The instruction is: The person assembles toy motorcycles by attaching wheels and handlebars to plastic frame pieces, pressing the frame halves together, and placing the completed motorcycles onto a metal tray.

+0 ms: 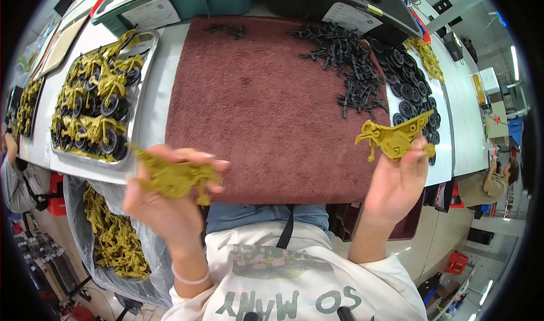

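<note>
My left hand (161,216) grips a yellow plastic toy motorcycle body part (175,179) above the left front corner of a reddish-brown towel (255,111); both hand and part are slightly blurred. Opposite it, my right hand (396,188) pinches another yellow toy motorcycle body part (394,140) between thumb and fingers. That one is held up over the towel's right edge, its moulded inner side with small pegs showing. The two parts are well apart. Small black plastic parts (362,83) lie heaped on the towel's far right, and a few more (229,30) at its far left.
On the left, a metal tray (139,102) carries yellow toy motorcycles with black wheels. Below it stands a plastic-lined bin (79,224) of yellow parts. Black wheels (411,91) and yellow pieces (428,60) lie at right. Green (207,3) and black (289,0) tubs border the back.
</note>
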The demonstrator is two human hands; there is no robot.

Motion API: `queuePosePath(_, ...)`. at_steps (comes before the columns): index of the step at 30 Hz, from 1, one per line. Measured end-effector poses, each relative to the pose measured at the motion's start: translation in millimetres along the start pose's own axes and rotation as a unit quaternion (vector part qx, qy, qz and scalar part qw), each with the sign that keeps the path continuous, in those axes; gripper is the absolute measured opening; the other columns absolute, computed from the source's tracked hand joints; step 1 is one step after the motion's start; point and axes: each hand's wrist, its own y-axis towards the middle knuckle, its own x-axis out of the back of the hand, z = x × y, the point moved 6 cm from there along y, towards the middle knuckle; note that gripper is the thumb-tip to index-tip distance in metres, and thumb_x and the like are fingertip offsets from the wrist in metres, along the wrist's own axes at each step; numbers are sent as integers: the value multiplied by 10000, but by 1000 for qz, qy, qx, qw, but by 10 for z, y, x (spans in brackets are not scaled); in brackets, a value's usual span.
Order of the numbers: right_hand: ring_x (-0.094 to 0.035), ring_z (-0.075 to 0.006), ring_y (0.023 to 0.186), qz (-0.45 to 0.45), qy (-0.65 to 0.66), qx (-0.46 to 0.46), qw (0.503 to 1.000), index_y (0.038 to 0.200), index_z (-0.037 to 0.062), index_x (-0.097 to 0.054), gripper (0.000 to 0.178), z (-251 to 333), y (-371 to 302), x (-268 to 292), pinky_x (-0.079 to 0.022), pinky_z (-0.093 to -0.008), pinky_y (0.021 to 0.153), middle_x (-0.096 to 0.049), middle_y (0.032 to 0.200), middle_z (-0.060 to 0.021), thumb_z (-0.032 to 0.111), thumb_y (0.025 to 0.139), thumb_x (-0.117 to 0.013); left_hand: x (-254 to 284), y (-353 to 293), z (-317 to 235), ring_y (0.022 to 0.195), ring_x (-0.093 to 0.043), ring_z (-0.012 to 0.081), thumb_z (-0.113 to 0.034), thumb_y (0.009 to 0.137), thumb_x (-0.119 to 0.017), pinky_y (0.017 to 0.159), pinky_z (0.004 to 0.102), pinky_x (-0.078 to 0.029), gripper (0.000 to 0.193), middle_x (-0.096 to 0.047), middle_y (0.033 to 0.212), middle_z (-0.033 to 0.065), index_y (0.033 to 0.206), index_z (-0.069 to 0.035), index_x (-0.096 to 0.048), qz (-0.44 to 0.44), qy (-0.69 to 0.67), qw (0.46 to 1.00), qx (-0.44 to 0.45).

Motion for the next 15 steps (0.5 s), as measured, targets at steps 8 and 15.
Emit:
queuePosePath(8, -596, -137, 997, 93, -61, -211, 971, 1058, 22, -539, 292, -564, -182, -256, -499, -282, 885, -551, 1135, -93, -90, 832, -687, -162, 71, 195, 1241, -547, 336, -220, 951, -445, 1031, 450, -471, 296, -511, 1338, 235, 1194, -52, -452, 29, 66, 997, 34)
queuePosePath(15, -631, -157, 949, 145, -202, -193, 949, 1243, 15, -521, 536, -508, -161, -305, -517, -267, 810, -575, 1056, -98, -123, 758, -704, -46, 112, 39, 1032, -618, 169, 51, 896, -586, 880, 268, -490, 369, -594, 1181, 138, 1253, 14, -501, 61, 359, 931, 39)
